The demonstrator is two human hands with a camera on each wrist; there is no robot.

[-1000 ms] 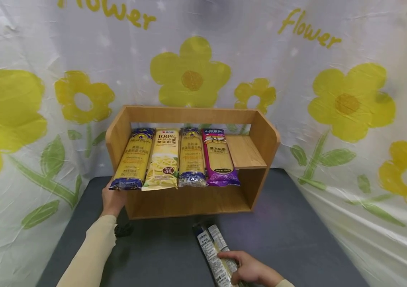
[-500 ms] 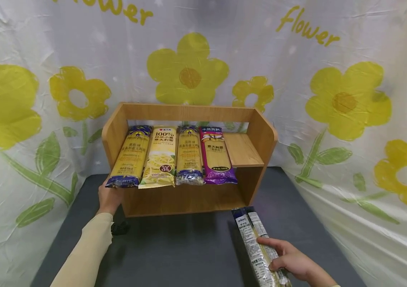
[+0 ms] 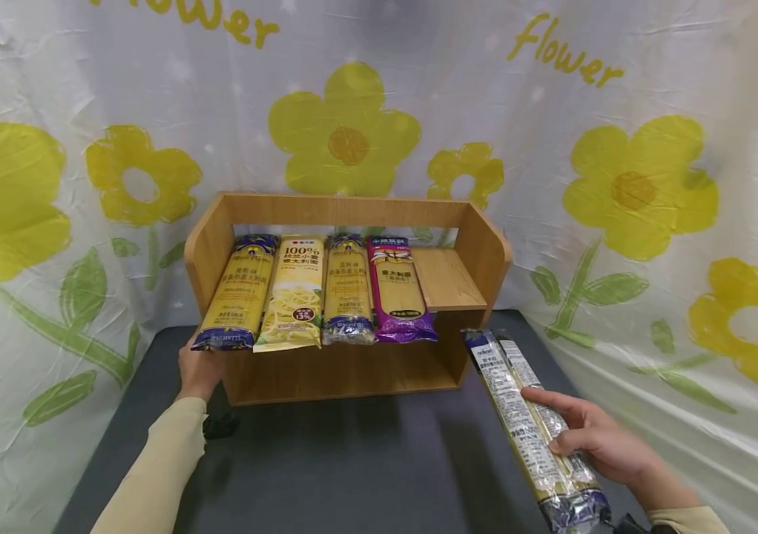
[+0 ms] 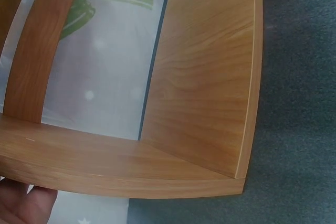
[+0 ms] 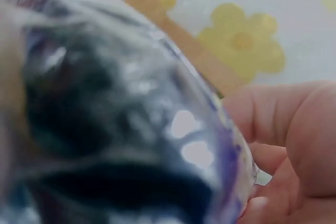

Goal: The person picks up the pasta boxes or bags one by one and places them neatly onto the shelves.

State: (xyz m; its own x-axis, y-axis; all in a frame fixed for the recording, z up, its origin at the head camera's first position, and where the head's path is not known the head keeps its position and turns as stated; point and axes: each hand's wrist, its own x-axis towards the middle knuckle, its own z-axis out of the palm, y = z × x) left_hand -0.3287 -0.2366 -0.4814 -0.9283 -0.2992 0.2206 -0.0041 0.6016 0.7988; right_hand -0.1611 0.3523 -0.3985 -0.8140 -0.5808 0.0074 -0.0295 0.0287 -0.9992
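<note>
My right hand [image 3: 595, 437] holds a pasta packet [image 3: 526, 415] with a dark blue end and white printed labels, thumb and index finger on its upper face. It hangs tilted above the table, right of the shelf's front. Close up, the right wrist view shows the shiny wrapper [image 5: 131, 108] blurred beside my fingers. My left hand [image 3: 200, 371] grips the left side panel of the wooden shelf [image 3: 345, 378]. Only some fingers [image 4: 37, 203] show against that panel in the left wrist view; the rest is out of sight.
Several pasta packets lie side by side on the upper board: a blue-ended one [image 3: 239, 297], a cream one [image 3: 291, 297], another blue-ended one [image 3: 348, 297] and a purple one [image 3: 402, 297]. Bare board [image 3: 449, 278] shows at their right. A flowered curtain [image 3: 539, 185] surrounds the dark table [image 3: 379, 475].
My right hand has moved right and up, lifting the pasta packet away from the table's front middle. My left hand stays at the shelf's left side. The view has shifted slightly.
</note>
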